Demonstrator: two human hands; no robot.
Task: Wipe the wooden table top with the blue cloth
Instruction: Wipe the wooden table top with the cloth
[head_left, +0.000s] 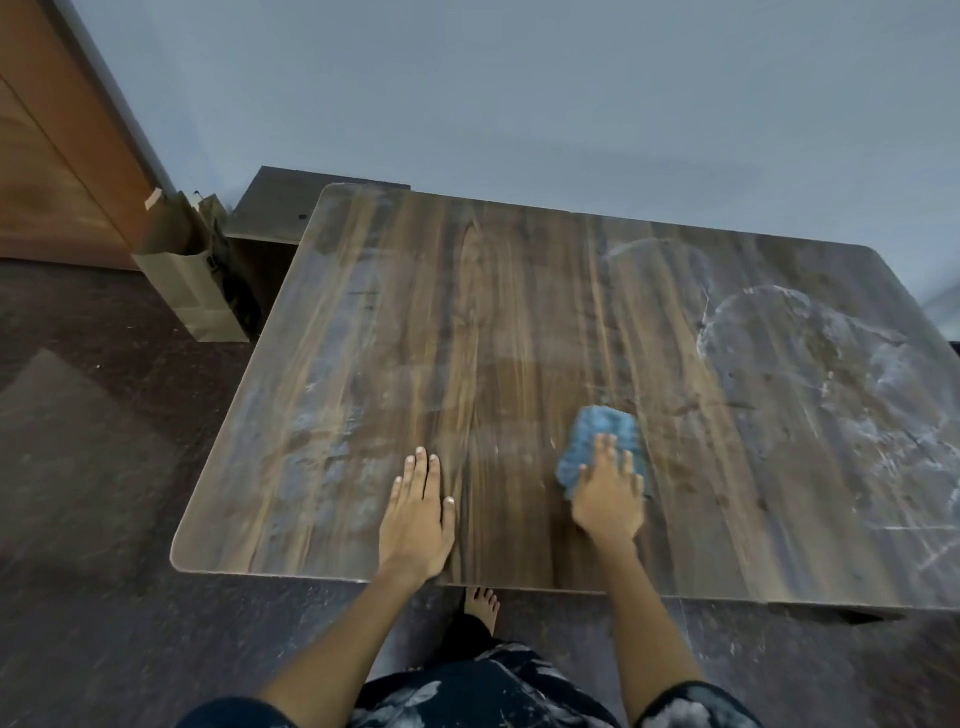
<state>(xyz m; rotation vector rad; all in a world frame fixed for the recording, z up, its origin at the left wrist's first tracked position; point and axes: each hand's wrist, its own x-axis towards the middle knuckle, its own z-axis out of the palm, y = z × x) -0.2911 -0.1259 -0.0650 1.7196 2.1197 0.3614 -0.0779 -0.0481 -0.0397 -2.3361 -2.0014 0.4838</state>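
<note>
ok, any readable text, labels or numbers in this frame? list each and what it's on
None readable.
Paper bag beside the table: no print visible on it.
Table top: only white smears, no writing.
Blue cloth under the right hand: no tag or label showing.

I count one wooden table top (519, 322) in front of me, and one blue cloth (597, 436) on it. Two hands are on the wood — my left hand (418, 514) and my right hand (609, 501). One bare foot (482, 607) shows under the near edge. On the floor to the left stands one brown paper bag (179, 270) — beside it, one wooden door (57, 156).
</note>
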